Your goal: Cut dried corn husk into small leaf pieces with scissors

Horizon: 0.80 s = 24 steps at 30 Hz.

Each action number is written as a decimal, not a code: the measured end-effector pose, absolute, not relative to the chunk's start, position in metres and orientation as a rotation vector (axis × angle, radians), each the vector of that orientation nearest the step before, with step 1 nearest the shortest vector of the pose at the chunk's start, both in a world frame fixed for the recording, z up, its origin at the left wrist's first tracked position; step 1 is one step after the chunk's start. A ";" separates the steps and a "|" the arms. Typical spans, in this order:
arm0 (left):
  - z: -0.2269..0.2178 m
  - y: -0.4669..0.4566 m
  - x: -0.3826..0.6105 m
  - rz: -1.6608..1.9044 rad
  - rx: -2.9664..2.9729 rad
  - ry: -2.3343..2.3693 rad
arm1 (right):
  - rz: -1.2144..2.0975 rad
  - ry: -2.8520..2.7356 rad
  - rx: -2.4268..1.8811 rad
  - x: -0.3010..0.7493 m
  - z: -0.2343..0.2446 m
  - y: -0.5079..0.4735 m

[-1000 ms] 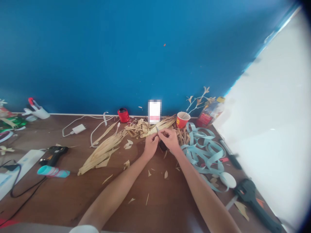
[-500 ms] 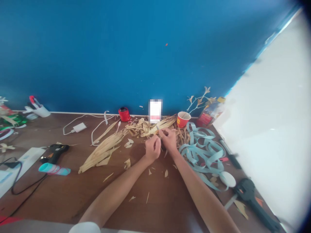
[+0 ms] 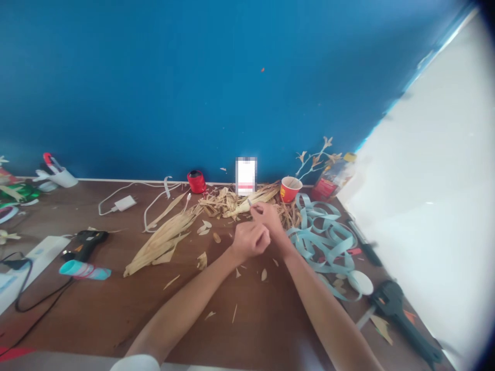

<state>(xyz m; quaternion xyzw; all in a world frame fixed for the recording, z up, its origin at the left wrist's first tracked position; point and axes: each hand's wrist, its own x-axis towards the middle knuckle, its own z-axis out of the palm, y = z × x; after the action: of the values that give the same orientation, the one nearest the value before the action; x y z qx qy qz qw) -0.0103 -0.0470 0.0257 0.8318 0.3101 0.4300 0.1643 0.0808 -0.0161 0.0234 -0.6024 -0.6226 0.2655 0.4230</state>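
My left hand [image 3: 250,240] is closed in front of my right wrist, over the brown table; whatever its fingers may grip is hidden. Just beyond it, my right hand [image 3: 266,215] is closed in a pinch, and a thin grey tip [image 3: 249,203] sticks out past its fingers. The kind of thing this tip belongs to is too small to make out. Behind the hands lies a heap of dry corn husks [image 3: 224,202]. A small brown husk piece [image 3: 217,237] rests on the table left of my left hand.
A larger husk bundle [image 3: 162,242] lies to the left. Tangled light blue ribbon [image 3: 328,242] and a paper cup [image 3: 290,191] are on the right. Glue guns [image 3: 402,317] lie at both sides. A charger [image 3: 125,203], a red roll [image 3: 196,182] and a blurred bright screen [image 3: 246,176] stand farther back.
My left hand has moved right and closer to me, now overlapping my right wrist. A small brown husk piece now shows on the table to its left. My right hand has barely moved.
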 end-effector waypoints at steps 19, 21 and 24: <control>-0.002 0.009 -0.032 0.736 2.488 2.025 | 0.607 -1.846 -1.744 0.123 0.031 0.003; 0.000 0.008 -0.032 0.769 2.469 2.050 | 0.618 -1.807 -1.574 0.125 0.035 0.004; 0.002 0.007 -0.031 0.882 2.414 2.043 | 0.675 -1.727 -1.384 0.127 0.042 0.004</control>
<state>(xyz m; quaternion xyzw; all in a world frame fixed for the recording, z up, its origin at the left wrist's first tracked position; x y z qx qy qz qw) -0.0307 0.0065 0.0025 0.7334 0.6207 0.2680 -0.0706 0.1273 0.0038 0.0418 -0.5478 -0.6834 0.2670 0.4021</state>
